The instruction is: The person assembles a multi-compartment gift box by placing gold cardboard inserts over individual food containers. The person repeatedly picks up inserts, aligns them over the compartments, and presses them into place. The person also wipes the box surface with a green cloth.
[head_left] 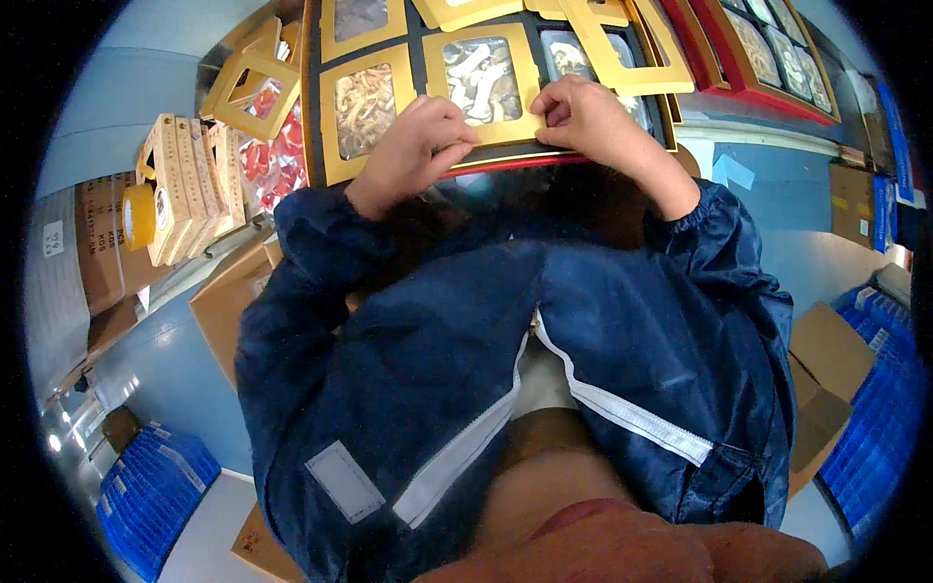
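Observation:
In front of me a large gift box with a black insert and red-gold edge holds several packs of dried food. A gold window frame surrounds a clear pack of pale dried slices. My left hand is closed in a pinch at that frame's lower left corner. Its right edge is pinched by my right hand, fingers bent. Left of it, another gold frame borders tan dried pieces. To the right, a loose gold frame lies tilted over uncovered packs.
At the left are loose gold frames, red-and-clear packets, a row of tan boxes and a yellow tape roll. A second red box of packs stands at the far right. Blue crates and cartons sit lower down.

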### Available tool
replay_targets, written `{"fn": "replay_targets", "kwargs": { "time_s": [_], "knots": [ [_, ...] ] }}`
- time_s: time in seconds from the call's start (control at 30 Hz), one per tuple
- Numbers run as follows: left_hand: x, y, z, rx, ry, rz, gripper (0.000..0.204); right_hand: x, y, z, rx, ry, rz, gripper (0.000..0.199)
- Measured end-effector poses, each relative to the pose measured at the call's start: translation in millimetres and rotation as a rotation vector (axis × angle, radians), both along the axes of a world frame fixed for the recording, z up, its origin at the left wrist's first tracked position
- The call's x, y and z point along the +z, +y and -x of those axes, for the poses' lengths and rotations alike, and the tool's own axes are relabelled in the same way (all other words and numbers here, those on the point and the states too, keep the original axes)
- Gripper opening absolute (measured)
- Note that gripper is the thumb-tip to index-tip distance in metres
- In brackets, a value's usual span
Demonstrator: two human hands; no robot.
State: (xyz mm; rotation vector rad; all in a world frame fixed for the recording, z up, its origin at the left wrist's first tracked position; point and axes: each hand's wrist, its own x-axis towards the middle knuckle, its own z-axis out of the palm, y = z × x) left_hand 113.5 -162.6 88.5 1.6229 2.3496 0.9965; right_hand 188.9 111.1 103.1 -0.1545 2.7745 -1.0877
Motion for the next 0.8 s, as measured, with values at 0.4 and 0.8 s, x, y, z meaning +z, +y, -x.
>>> {"fn": "replay_targets", "kwargs": {
  "time_s": [0.4, 0.8],
  "knots": [
    [3, 16, -3, -0.083, 0.042, 0.104, 0.027, 6, 5, 25, 0.07, -0.187, 0.011, 0.023],
    [17, 48, -16, -0.129, 0.054, 0.091, 0.035, 9, 12, 34, -0.19, -0.55, 0.407, 0.016]
  ]
}}
